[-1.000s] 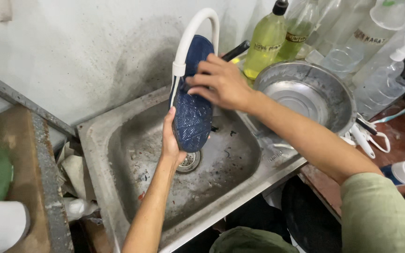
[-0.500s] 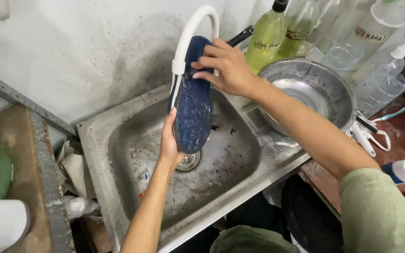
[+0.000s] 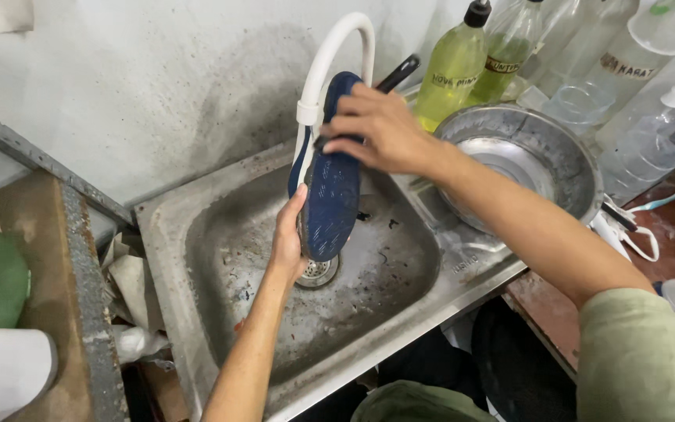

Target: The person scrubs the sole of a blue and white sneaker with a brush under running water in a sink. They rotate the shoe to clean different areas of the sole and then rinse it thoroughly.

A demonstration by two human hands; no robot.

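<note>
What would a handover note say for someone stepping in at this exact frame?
Left hand: grips the dark blue shoe at its lower end, sole facing the camera.
Right hand: fingers pressed on the shoe's upper end, with a black handle sticking out behind.
The shoe is upright over the steel sink, under the white curved tap, above the drain.
Done: shoe is at the tap. No water stream is visible.
Left, probably: washing and rinsing the sole.

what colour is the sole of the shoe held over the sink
Dark blue with a fine dotted tread; the shoe shows best in the head view.
</note>
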